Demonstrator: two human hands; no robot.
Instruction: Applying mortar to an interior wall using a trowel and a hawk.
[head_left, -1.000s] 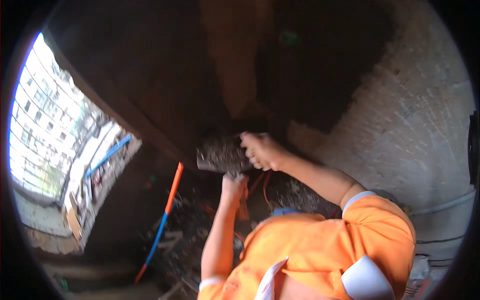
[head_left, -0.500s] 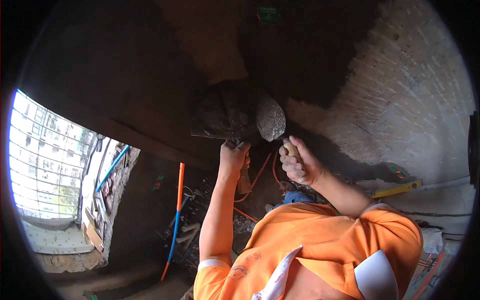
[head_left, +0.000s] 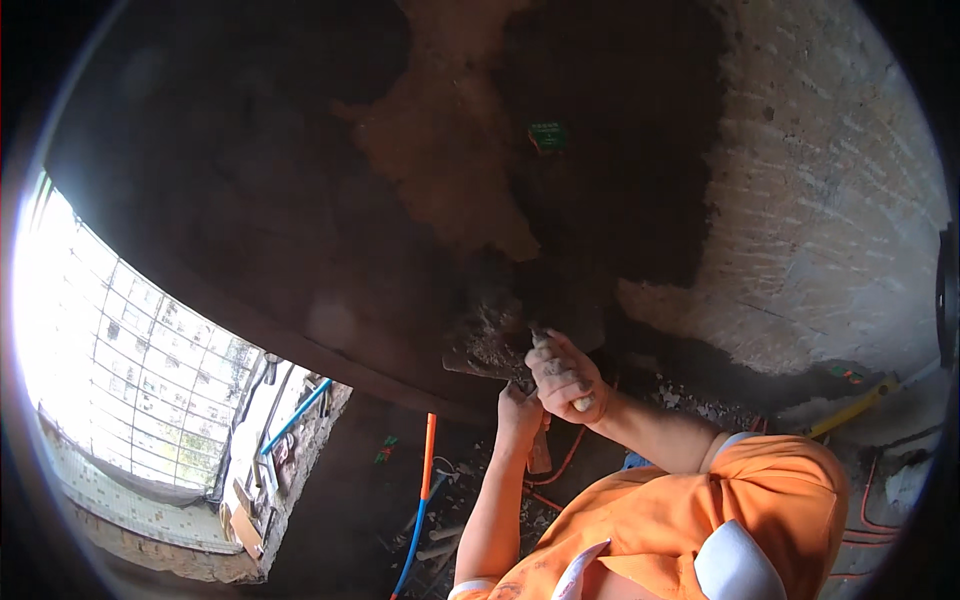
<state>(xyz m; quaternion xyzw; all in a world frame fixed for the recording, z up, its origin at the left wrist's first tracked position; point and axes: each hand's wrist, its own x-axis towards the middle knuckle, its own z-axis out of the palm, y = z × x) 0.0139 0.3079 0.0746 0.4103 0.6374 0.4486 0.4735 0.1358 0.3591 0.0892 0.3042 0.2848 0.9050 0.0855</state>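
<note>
Mortar board likely stiff, heavy; take by handle at near edge; left hand grasping it, right hand clenched round trowel

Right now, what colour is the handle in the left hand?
Reddish-brown handle, best in head view.

You face a green label on the dark wall, bearing pale print. You cannot read it; it's too small.

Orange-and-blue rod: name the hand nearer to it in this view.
Left. The left hand is right of the rod; the right hand is farther right and slightly higher.
</note>
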